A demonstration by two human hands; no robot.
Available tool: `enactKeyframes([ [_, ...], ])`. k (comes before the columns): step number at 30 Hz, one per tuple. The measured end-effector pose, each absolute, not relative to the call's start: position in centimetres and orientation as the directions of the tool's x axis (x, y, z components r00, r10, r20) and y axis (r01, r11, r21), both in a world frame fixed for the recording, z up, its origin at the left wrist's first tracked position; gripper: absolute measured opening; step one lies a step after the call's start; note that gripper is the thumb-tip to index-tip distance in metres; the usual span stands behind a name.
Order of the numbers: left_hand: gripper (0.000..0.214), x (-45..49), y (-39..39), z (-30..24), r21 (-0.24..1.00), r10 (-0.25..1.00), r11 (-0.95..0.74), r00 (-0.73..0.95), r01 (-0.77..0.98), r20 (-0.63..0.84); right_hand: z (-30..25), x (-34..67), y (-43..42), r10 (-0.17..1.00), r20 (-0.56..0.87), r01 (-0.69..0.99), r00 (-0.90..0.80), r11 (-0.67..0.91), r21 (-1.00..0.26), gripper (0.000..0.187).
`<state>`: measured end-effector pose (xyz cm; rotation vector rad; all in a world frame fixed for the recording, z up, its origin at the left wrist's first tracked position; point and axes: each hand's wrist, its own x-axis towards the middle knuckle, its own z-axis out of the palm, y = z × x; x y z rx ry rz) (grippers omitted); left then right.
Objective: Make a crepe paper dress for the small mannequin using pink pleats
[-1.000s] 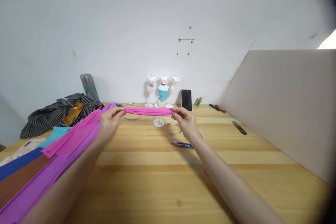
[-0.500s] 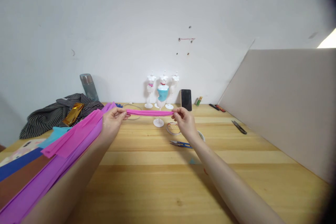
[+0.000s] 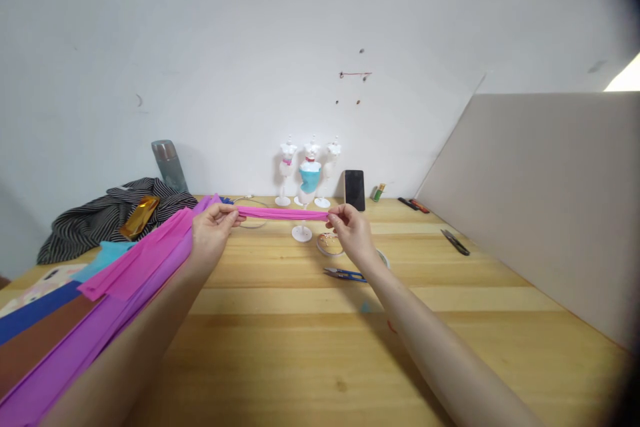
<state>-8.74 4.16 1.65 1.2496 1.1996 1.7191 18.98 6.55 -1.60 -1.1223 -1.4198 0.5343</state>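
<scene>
A narrow folded strip of pink crepe paper [image 3: 284, 213] is stretched level above the table between my two hands. My left hand [image 3: 214, 227] pinches its left end, and my right hand [image 3: 353, 230] pinches its right end. Behind the strip, a small white dress form [image 3: 311, 163] wears a turquoise wrap and a red neck band; its round base shows below the strip. Two more dress forms stand at the wall, the left one [image 3: 287, 177] with a pink band, the right one [image 3: 332, 167] plain. Blue-handled thread snips [image 3: 345, 274] lie below my right hand.
Pink, purple, brown and blue paper sheets [image 3: 75, 353] cover the left side. Behind them are a striped cloth [image 3: 100, 217] and a bottle [image 3: 170, 165]. A phone [image 3: 355, 189] leans on the wall. Dark snips [image 3: 455, 242] lie right, near a panel [image 3: 545, 200].
My left hand has shifted slightly to the left, and the pink strip looks a little longer and flatter between my hands. My right hand has hardly moved.
</scene>
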Motion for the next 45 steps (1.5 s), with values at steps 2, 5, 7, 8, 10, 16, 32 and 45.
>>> enactKeyframes([
  [2,0.03,-9.0,4.3,1.6,0.937,0.892,-0.348,-0.305,0.008,0.334,-1.5,18.9,6.5,0.863,0.483,0.306,0.15,0.424,-0.853,0.02],
  [5,0.031,-9.2,4.5,1.5,0.933,0.889,-0.358,-0.296,0.021,0.348,-1.2,18.8,6.2,0.891,0.435,0.229,0.129,0.4,-0.888,0.023],
  [7,0.032,-9.2,4.5,1.5,0.939,0.898,-0.343,-0.293,-0.004,0.327,-0.9,18.6,5.9,0.921,0.373,0.146,0.113,0.356,-0.923,0.026],
  [8,0.033,-9.2,4.4,1.6,0.945,0.906,-0.326,-0.293,-0.027,0.305,-0.8,18.6,5.8,0.934,0.341,0.104,0.108,0.331,-0.938,0.027],
  [10,0.036,-9.1,4.3,1.7,0.954,0.921,-0.288,-0.3,-0.088,0.25,-0.6,18.6,5.7,0.951,0.292,0.037,0.102,0.289,-0.957,0.03],
  [16,0.04,-8.9,3.6,2.4,0.958,0.944,-0.199,-0.305,-0.208,0.13,-0.2,18.7,5.6,0.963,0.245,-0.09,0.109,0.255,-0.963,0.027],
  [32,0.038,-8.6,3.9,2.1,0.951,0.931,-0.234,-0.329,-0.201,0.159,-0.1,18.4,5.5,0.926,0.32,-0.1,0.201,0.345,-0.933,0.021],
  [45,0.043,-10.4,5.7,0.2,0.932,0.902,-0.351,-0.237,0.087,0.362,-1.0,18.9,6.4,0.882,0.44,-0.042,0.166,0.452,-0.891,0.019],
])
